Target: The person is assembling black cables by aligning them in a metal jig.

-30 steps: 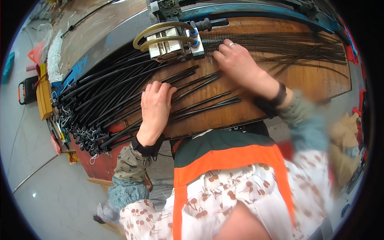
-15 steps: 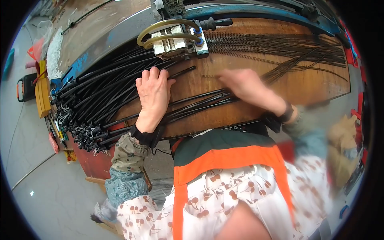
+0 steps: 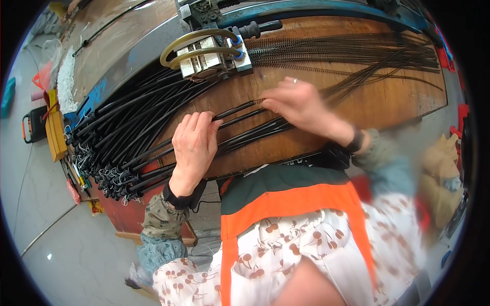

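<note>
My left hand is closed around a thin black tube, whose free end sticks out to the right past my fingertips. At that end, my right hand pinches a long thin coil spring between thumb and fingers. The spring's tip meets the tube's end; whether it is inside cannot be made out. Behind the right hand the spring's length is blurred. More black tubes lie below both hands on the wooden board.
A metal clamp block with yellowish hoses stands beyond my hands. Many black tubes with knotted, white-looped ends are heaped at left. Long coil springs spread over the board's far right. A blue rail runs behind.
My left hand has come nearer, lifting a tube's end. My right hand has moved slightly left, bringing the spring's tip to that end. The view has shifted a little.
</note>
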A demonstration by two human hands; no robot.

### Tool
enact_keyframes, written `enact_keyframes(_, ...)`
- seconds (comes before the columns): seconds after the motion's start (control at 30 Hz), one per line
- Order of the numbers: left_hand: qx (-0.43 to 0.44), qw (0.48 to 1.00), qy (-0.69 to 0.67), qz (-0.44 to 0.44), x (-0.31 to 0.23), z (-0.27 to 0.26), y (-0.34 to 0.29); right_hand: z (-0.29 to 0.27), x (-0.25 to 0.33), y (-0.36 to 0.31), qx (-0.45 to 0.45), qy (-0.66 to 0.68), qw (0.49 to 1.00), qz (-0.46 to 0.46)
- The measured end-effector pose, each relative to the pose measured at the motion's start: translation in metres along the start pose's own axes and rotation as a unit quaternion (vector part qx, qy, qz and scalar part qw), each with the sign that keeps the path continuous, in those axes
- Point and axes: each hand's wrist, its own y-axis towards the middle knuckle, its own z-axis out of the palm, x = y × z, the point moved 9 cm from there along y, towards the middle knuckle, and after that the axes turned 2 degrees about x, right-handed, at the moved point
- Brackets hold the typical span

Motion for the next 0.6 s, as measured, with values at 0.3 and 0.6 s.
enact_keyframes(0.3,0.02,0.999,-0.033,0.036,-0.019,0.02,0.002,0.006,0.026,-0.013,0.007,-0.161,0.972,-0.169)
enact_keyframes(0.6,0.013,0.993,0.113,-0.009,0.033,0.026,0.032,-0.016,-0.043,0.012,0.016,-0.32,0.944,-0.08)
